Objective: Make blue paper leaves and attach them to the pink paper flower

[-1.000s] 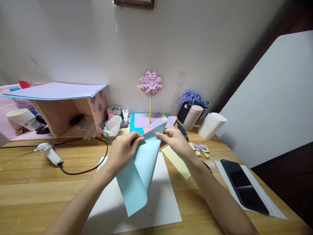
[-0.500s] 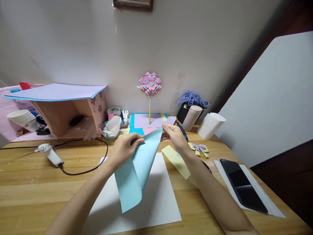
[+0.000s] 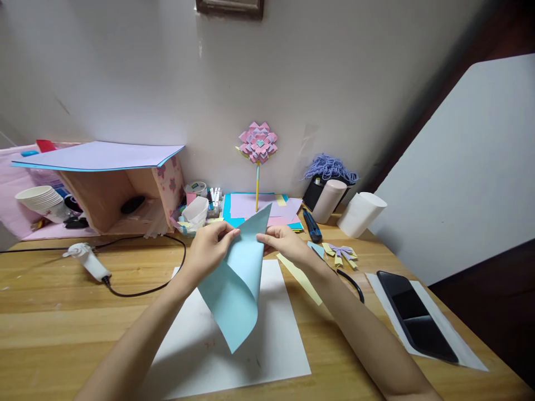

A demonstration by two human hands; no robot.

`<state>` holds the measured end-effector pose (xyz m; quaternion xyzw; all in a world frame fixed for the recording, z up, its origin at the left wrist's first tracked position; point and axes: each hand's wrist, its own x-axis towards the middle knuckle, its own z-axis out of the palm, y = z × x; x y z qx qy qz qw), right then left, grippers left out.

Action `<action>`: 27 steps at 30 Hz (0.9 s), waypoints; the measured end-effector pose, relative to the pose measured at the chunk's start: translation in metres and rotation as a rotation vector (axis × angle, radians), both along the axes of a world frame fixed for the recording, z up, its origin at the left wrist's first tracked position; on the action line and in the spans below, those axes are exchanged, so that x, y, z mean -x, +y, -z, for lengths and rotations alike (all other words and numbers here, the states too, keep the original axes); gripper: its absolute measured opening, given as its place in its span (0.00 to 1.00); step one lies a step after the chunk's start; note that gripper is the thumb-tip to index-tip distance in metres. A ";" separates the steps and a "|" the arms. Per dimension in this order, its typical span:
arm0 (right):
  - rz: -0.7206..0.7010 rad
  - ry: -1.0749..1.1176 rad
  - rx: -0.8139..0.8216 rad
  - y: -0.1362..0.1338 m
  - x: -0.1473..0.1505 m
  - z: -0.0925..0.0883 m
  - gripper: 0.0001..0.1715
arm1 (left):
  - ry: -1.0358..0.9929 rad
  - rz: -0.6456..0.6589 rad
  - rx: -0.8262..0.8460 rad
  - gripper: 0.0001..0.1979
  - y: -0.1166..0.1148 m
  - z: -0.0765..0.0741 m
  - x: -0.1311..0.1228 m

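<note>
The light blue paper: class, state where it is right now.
In the head view, the light blue paper is held curled at centre over the white sheet on the table, its top pinched between the left hand and right hand.

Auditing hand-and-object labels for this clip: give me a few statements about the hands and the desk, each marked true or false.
1. The left hand and right hand both grip the light blue sheet. True.
2. The light blue sheet lies flat on the wooden table. False: it is lifted and curled over on itself, above a white sheet.
3. A dark phone lies at the right side of the table. True.
4. The right hand holds the glue gun. False: the glue gun lies on the table at the left, apart from both hands.
5. A paper flower on a stick stands against the wall. True.
</note>
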<state>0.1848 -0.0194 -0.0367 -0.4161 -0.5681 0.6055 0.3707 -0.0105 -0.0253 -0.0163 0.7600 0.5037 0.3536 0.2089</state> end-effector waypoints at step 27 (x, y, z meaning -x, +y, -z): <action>-0.437 -0.196 -0.251 -0.015 0.006 0.001 0.48 | -0.461 -0.166 0.057 0.17 0.018 0.000 0.014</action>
